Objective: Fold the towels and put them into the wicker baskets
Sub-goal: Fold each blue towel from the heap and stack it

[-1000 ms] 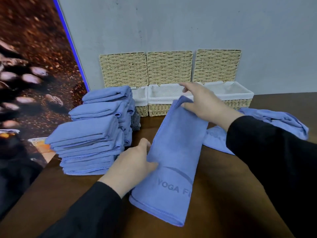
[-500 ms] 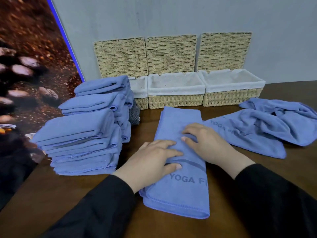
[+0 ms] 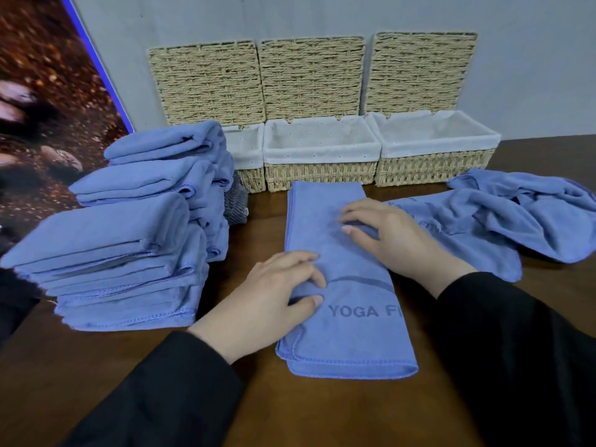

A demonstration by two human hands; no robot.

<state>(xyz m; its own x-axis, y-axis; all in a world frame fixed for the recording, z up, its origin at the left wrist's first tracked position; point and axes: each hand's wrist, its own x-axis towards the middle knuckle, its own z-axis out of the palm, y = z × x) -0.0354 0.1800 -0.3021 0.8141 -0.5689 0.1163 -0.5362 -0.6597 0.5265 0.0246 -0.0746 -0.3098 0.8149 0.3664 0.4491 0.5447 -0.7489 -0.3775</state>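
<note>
A blue towel [image 3: 345,337] printed "YOGA FI…" lies folded into a long strip on the brown table [image 3: 290,411], its far end just in front of the middle wicker basket [image 3: 322,174]. My left hand [image 3: 271,304] pinches the strip's left edge at mid-length between thumb and fingers. My right hand [image 3: 390,240] pinches a small bunch of cloth on the strip's right side, a little farther away. Three white-lined baskets stand in a row by the wall: left basket [image 3: 250,180], the middle one, right basket [image 3: 432,171]. No towels show inside them.
Two piles of folded blue towels [image 3: 113,253] fill the table's left side and hide part of the left basket. Loose unfolded blue towels [image 3: 522,221] lie at the right. Wicker lids [image 3: 309,79] lean on the grey wall behind the baskets. A dark grey cloth [image 3: 237,201] sits behind the piles.
A second ago my right hand laid the towel's far end down by the baskets. Both hands then pressed flat on the strip; now their fingers have curled and pinch the cloth.
</note>
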